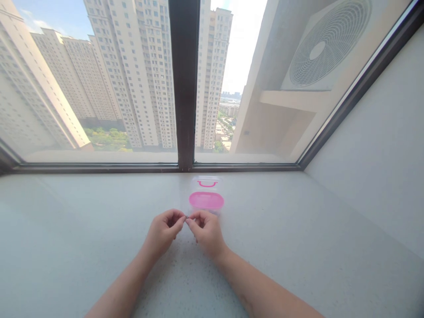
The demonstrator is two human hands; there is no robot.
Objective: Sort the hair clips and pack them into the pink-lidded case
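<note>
My left hand and my right hand meet fingertip to fingertip over the pale sill. Between the pinched thumbs and forefingers is a tiny dark object, too small to name; both hands grip it. Just beyond my right hand stands a small clear plastic box with a pink oval tray in it. Its clear lid with a pink handle leans up behind, toward the window. The lower front of the box is partly hidden by my right hand.
The white speckled windowsill stretches to both sides. A dark window frame rises at the back, with tall buildings and an air-conditioner unit outside. On the right a white wall bounds the sill.
</note>
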